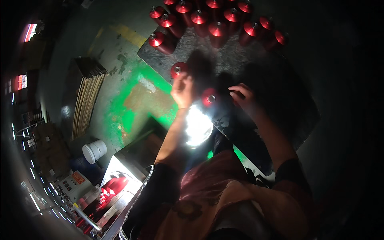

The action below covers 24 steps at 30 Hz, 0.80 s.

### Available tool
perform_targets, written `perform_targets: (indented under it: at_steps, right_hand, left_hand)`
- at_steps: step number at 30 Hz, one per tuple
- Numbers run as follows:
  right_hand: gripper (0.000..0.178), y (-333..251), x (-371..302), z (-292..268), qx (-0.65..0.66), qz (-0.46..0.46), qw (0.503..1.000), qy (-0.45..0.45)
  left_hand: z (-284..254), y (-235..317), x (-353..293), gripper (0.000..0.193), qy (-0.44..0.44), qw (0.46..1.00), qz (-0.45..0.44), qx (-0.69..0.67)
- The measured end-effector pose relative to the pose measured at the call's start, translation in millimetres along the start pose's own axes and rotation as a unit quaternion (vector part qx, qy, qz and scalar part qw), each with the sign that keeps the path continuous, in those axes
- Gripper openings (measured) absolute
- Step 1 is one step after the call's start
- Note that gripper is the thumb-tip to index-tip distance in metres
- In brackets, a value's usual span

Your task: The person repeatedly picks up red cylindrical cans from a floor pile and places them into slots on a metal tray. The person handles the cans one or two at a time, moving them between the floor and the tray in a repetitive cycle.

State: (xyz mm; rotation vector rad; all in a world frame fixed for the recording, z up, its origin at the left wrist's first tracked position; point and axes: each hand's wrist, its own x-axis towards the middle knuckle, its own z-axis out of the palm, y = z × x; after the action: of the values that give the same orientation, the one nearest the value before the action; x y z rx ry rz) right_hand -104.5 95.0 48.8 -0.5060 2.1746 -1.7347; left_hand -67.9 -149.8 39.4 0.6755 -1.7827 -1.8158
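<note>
My left hand (183, 93) is at a red metal bottle (179, 69) near the table's left edge, its fingers closed against the bottle's near side. A second red bottle (209, 97), with a bare silver neck, stands between my two hands, beside a very bright lamp (199, 126). To the right of that bottle my right hand (243, 96) hovers over the dark table (276, 86), fingers apart and a small gap from the bottle. A faint red patch shows under its fingers; I cannot make out what it is.
Several more red bottles (218, 32) stand grouped at the table's far side. Left on the floor are stacked flat cardboard sheets (86, 102) and a white bucket (94, 151). A lit metal box with red bottles (110, 190) and a control box (75, 185) sit lower left.
</note>
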Motion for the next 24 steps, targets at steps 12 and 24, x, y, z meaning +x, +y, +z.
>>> perform_targets:
  at_steps: [12,24]
  right_hand:
    - [0.017,0.0,-43.0,64.3,0.124,0.037,0.982,-0.134]
    - [0.018,-35.3,-356.6,40.0,0.011,0.032,0.991,0.133]
  left_hand:
    - [-17.8,-18.6,-28.1,0.027,-0.033,0.987,0.087,0.134]
    - [-169.5,49.7,-267.2,0.029,-0.283,0.954,-0.032,-0.095]
